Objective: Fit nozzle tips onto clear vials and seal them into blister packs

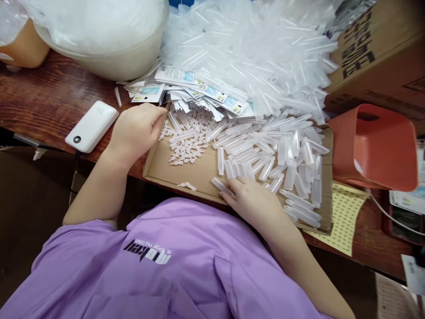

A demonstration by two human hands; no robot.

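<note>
My left hand (136, 130) is at the left rim of a shallow cardboard tray (156, 161). Its fingers are curled together, and whatever they may hold is hidden. Low in the tray, my right hand (254, 197) has a clear plastic tube (223, 188) between thumb and fingers. More translucent tubes (244, 153) lie heaped around and beyond that hand. Small white plastic tips (187, 150) are piled in the tray's left half, to the right of my left hand. A few loose tips (187, 186) lie near the front edge.
Behind the tray rises a large heap of clear tubes (245, 53), with printed cards (206, 91) at its foot. A white power bank (92, 127), a big tub (126, 62), a red plastic bin (345, 150), a cardboard box (375, 57) and a yellow sheet (347, 212) surround it.
</note>
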